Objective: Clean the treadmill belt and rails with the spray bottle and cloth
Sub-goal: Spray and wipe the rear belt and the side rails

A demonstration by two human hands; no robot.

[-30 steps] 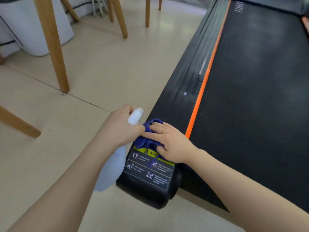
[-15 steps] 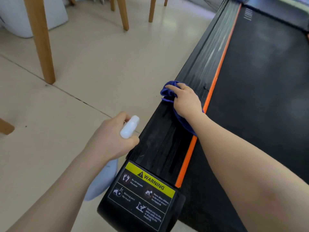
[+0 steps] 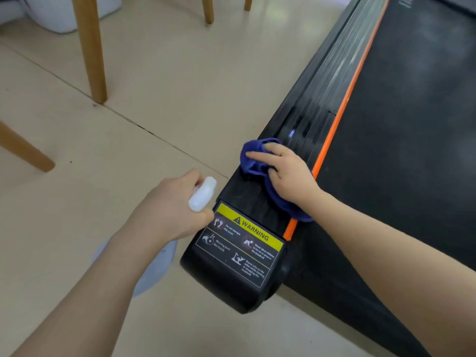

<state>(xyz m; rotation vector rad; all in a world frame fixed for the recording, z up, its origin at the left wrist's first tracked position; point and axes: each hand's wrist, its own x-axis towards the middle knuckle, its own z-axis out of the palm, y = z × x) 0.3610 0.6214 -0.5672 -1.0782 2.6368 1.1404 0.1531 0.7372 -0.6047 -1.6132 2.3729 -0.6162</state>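
Observation:
The treadmill's black left rail [image 3: 316,109] runs from bottom centre to top right, edged by an orange stripe [image 3: 342,106], with the dark belt [image 3: 401,130] to its right. My right hand [image 3: 288,173] presses a bunched blue cloth [image 3: 251,161] flat on the rail's near end, just above the yellow warning label [image 3: 247,230]. My left hand [image 3: 170,212] holds a white spray bottle [image 3: 202,194] over the floor, just left of the rail's end cap. The bottle's pale body [image 3: 152,269] hangs below my wrist, mostly hidden.
Beige tiled floor [image 3: 159,86] spreads to the left of the treadmill. Wooden furniture legs [image 3: 90,47] stand at the upper left and another leg [image 3: 23,148] slants at the left edge. A white rounded object [image 3: 64,14] sits on the floor at the top left.
My right hand first slid the cloth up the rail, then back down toward the warning label. The left hand kept its hold on the spray bottle beside the end cap.

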